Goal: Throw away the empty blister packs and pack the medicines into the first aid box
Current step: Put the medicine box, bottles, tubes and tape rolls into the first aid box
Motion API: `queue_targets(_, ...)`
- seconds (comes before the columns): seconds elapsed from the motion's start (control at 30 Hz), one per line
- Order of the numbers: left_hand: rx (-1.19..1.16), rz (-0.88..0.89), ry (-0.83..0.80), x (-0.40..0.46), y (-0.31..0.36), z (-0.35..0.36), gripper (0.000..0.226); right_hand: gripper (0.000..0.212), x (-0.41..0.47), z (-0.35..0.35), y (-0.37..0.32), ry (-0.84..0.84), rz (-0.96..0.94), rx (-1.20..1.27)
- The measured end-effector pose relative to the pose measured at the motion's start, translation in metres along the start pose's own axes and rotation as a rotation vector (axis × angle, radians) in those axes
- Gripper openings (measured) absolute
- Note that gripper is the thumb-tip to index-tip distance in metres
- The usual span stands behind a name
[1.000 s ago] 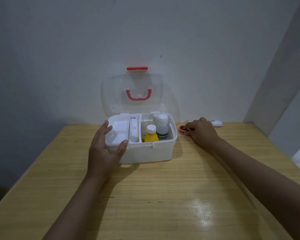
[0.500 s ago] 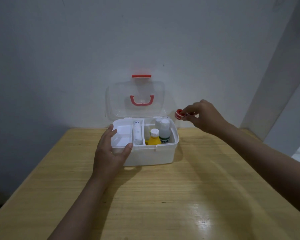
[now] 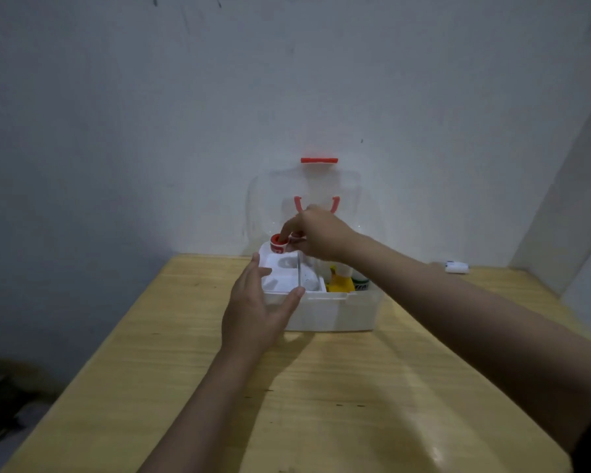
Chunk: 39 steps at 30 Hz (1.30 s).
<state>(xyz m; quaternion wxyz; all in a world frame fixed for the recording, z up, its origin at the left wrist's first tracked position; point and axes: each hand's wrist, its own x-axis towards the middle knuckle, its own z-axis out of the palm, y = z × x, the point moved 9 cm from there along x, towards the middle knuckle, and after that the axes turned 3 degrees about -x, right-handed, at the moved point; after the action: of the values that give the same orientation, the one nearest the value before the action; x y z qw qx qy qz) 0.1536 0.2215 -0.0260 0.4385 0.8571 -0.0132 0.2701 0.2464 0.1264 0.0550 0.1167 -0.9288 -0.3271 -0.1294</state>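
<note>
Head view. Wooden table [image 3: 321, 387] pushed against plain grey wall [image 3: 151, 114]; white pillar [image 3: 567, 199] at right rear corner. Small white tube-like item [image 3: 456, 267] lying near table's back edge, well apart from everything else, right of the box. White first aid box [image 3: 338, 310] near back centre of table, clear lid [image 3: 304, 206] raised upright against wall, red latch [image 3: 319, 160] at top, red handle [image 3: 316, 203] partly hidden behind right hand.

Inside box: white tray [image 3: 280, 278] with divider on left side; yellow bottle [image 3: 338, 283] and green-labelled bottle [image 3: 359, 284] in right compartment, both mostly covered by right forearm crossing above. Tops of bottles not visible.

Open tabletop wide in front of box and to both sides; left edge of table falling away to dark floor. Near front corner glare on varnish.

Left hand [image 3: 258, 308] open, fingers spread, thumb on front rim and fingertips at left rim of box, bracing it.

Right hand [image 3: 316, 235] pinching small red-and-white roll [image 3: 278, 243], index finger tucked into its hollow centre. Roll held just above tray's rear left corner; contact with tray not discernible. White lettering on red band, illegible.
</note>
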Motion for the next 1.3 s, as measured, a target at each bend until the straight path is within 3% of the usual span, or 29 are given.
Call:
queue_targets(0.43, -0.131, -0.035, 0.057, -0.002, -0.005, -0.02, 0.051, 0.031, 0.009, 0.037, -0.008, -0.176, -0.012, -0.021)
queue_targets(0.53, -0.159, -0.064, 0.05, -0.003, -0.008, -0.018, 0.054, 0.029, 0.005, 0.024, -0.004, -0.139, -0.01, 0.034)
queue_targets(0.63, -0.216, -0.107, 0.053, -0.005, -0.016, -0.014, 0.034, 0.025, -0.008, -0.004, 0.011, -0.017, 0.024, 0.076)
queue_targets(0.73, -0.311, -0.171, 0.054, -0.006, -0.021, -0.012, 0.023, 0.019, -0.036, -0.033, 0.058, 0.156, 0.155, 0.112)
queue_targets(0.9, -0.385, -0.184, 0.071, -0.007, -0.022, -0.012, 0.022, 0.016, -0.122, -0.044, 0.182, 0.432, 0.567, 0.19)
queue_targets(1.1, -0.371, -0.174, 0.08, -0.007, -0.02, -0.011, 0.02, 0.023, -0.21, -0.012, 0.281, 0.439, 0.887, 0.116)
queue_targets(1.3, -0.361, -0.185, 0.07, -0.007, -0.023, -0.01, 0.019, 0.031, -0.227, 0.013, 0.309, 0.295, 1.05, 0.038)
